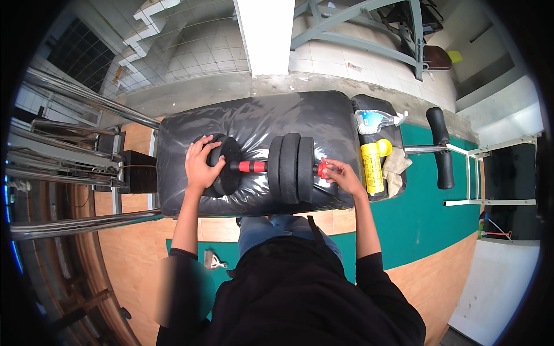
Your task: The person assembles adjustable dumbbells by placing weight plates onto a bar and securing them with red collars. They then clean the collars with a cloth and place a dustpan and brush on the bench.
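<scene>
A dumbbell with black weight plates (291, 167) and a red-and-silver bar (253, 166) lies across a black padded bench (259, 109). My left hand (202, 164) grips the plates at its left end, fingers over the far rim and thumb across the side. At the right end, my right hand (341, 175) has its fingertips pinched on a red collar nut (321, 169) at the bar's tip. Part of that nut is hidden behind the fingers.
On the smaller pad to the right lie a clear spray bottle (375, 121), a yellow container (371, 167) and a beige cloth (395, 173). Chrome rails (86, 225) flank the bench at left. A brush (213, 259) is on the floor near me.
</scene>
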Demonstrator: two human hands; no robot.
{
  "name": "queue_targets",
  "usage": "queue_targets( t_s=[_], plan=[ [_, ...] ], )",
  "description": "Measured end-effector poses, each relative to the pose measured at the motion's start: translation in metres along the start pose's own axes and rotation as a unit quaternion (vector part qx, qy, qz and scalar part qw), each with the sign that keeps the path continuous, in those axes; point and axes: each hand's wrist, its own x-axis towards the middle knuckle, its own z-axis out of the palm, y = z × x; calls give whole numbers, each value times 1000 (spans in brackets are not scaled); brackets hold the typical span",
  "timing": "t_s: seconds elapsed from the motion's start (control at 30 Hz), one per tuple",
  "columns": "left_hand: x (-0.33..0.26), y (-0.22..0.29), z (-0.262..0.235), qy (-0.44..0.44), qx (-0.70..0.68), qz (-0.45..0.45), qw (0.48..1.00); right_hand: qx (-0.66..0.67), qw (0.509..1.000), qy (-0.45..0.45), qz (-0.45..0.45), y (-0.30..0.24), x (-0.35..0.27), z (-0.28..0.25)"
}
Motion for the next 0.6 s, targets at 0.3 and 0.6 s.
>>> queue_targets(
  t_s=[0.3, 0.6],
  plan=[
    [-1, 1, -1, 4, 2, 6, 1000, -118, 971, 8, 207, 32, 40, -3],
    [-4, -2, 1, 7, 4, 0, 1000, -16, 998, -25, -64, 9, -12, 7]
  ],
)
